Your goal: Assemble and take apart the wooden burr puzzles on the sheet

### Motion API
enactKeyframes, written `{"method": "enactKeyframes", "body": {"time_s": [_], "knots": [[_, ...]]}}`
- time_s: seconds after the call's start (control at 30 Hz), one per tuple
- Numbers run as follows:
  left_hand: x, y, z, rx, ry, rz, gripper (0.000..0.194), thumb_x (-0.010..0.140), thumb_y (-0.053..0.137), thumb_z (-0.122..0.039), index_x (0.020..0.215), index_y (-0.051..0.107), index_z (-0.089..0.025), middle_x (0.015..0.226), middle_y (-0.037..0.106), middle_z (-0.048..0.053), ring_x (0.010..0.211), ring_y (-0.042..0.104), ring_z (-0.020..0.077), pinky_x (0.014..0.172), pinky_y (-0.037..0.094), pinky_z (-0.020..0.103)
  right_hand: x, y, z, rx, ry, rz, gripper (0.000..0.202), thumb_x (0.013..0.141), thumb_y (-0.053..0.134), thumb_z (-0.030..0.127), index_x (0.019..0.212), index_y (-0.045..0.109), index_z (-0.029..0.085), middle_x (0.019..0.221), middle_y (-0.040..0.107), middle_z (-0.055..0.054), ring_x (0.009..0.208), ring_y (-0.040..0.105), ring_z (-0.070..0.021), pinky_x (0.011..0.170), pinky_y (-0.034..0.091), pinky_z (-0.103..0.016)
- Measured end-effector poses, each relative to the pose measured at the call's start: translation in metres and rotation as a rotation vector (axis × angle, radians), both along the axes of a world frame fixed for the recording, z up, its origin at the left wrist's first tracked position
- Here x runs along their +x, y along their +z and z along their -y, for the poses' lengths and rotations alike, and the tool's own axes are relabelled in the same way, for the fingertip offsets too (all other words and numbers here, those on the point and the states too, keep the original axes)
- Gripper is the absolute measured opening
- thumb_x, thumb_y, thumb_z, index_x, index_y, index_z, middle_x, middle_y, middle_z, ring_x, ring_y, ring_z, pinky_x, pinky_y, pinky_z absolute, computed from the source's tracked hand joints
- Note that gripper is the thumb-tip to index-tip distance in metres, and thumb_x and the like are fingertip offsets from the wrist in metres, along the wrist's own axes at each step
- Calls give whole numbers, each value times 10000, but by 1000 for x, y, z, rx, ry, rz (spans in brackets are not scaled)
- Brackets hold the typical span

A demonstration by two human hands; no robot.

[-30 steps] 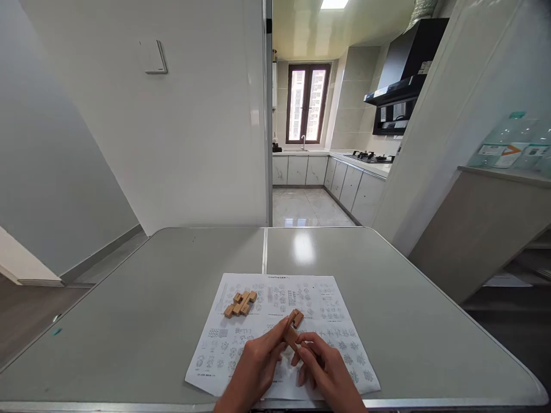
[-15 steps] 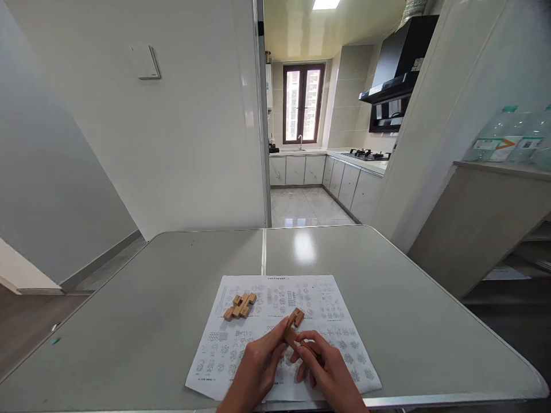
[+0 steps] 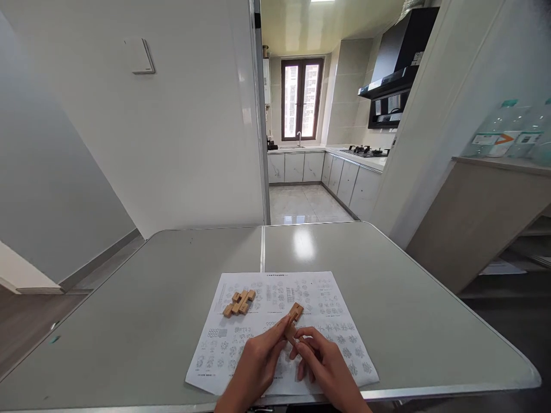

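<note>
Between my two hands, just above the printed sheet (image 3: 241, 355), are notched wooden puzzle pieces (image 3: 295, 312) fitted or held against one another. My left hand (image 3: 260, 353) grips them from the left, thumb and fingers closed on the wood. From the right, my right hand (image 3: 321, 358) pinches the lower end with bent fingers, which partly cover it. How the pieces join is hidden by the fingers. On the sheet's upper left lies a separate cluster of wooden puzzle pieces (image 3: 239, 303), touched by neither hand.
The sheet, covered with small diagrams, lies at the near edge of a grey-green table (image 3: 129, 321). A wall (image 3: 193, 143) rises behind the table's left half. Water bottles (image 3: 495, 132) stand on a ledge at the right. A kitchen shows through the doorway.
The view has shifted slightly. Both hands keep hold of the wooden pieces, with only a small shift of the right fingers. The cluster on the sheet stays put.
</note>
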State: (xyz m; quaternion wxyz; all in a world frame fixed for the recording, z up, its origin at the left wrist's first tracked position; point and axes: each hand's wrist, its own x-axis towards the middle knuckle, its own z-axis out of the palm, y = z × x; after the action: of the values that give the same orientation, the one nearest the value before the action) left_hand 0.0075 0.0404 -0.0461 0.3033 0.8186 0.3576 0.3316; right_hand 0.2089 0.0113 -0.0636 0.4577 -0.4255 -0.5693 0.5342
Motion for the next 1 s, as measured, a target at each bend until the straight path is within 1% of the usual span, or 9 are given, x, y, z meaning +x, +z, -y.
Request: {"method": "enactKeyframes", "body": {"time_s": [0.17, 0.3, 0.37, 0.47, 0.53, 0.57, 0.73, 0.87, 1.0], "knots": [[0, 4, -1, 25, -24, 37, 486, 1087, 414, -258, 1568, 412, -331, 1483, 614, 48, 1285, 654, 210, 1041, 555, 319, 1, 0, 1, 2, 14, 15, 484, 1004, 481, 646, 1155, 617, 206, 875, 747, -52, 526, 658, -139, 500, 428, -236], [1, 3, 1, -15, -35, 34, 513, 1084, 420, -281, 1591, 362, -337, 1482, 616, 57, 1250, 676, 202, 1024, 561, 311, 0, -2, 1, 3, -11, 29, 507, 996, 478, 661, 1156, 622, 202, 909, 758, -65, 537, 674, -151, 498, 423, -241], [2, 3, 2, -18, -40, 25, 530, 1080, 429, -287, 1600, 338, -337, 1441, 651, 62, 1228, 685, 202, 1018, 558, 307, 0, -1, 1, 8, -17, 24, 493, 1004, 477, 644, 1165, 617, 200, 909, 758, -64, 537, 677, -151, 497, 419, -239], [3, 5, 2, -11, -55, -14, 513, 1084, 407, -270, 1592, 362, -327, 1191, 763, 55, 1054, 736, 184, 958, 567, 284, -1, 0, 2, 17, -7, 17, 474, 1010, 477, 632, 1156, 612, 202, 899, 755, -56, 532, 671, -146, 498, 422, -238], [3, 6, 3, 4, -63, -38, 498, 1088, 385, -265, 1583, 385, -323, 1012, 764, 35, 908, 730, 167, 895, 571, 266, -1, 1, 2, 15, -1, 16, 473, 1006, 479, 639, 1140, 611, 205, 894, 753, -52, 526, 665, -144, 503, 433, -242], [2, 7, 3, 13, -62, -46, 498, 1089, 378, -267, 1583, 383, -322, 971, 751, 30, 865, 716, 163, 870, 569, 260, -1, 1, 2, 13, -2, 17, 474, 1004, 480, 642, 1135, 611, 205, 896, 753, -53, 526, 665, -145, 507, 439, -244], [2, 8, 3, 23, -78, -56, 529, 1084, 383, -250, 1603, 330, -336, 992, 741, 29, 867, 693, 165, 860, 553, 258, 0, -1, 2, 16, -15, 33, 471, 1009, 471, 639, 1108, 608, 199, 909, 756, -63, 535, 676, -149, 511, 440, -246], [4, 13, 3, 31, -84, -61, 545, 1078, 398, -254, 1608, 311, -348, 996, 757, 23, 860, 690, 175, 855, 547, 263, 0, 0, 2, 19, 6, 32, 452, 1013, 473, 627, 1092, 609, 203, 882, 747, -48, 527, 672, -146, 509, 443, -244], [6, 17, 5, 15, -103, -52, 567, 1073, 424, -253, 1614, 287, -354, 1069, 777, 25, 932, 693, 194, 905, 550, 286, -1, 2, 2, 17, -9, 19, 455, 1006, 488, 629, 1112, 608, 203, 826, 732, -33, 520, 671, -152, 500, 455, -246]]}}
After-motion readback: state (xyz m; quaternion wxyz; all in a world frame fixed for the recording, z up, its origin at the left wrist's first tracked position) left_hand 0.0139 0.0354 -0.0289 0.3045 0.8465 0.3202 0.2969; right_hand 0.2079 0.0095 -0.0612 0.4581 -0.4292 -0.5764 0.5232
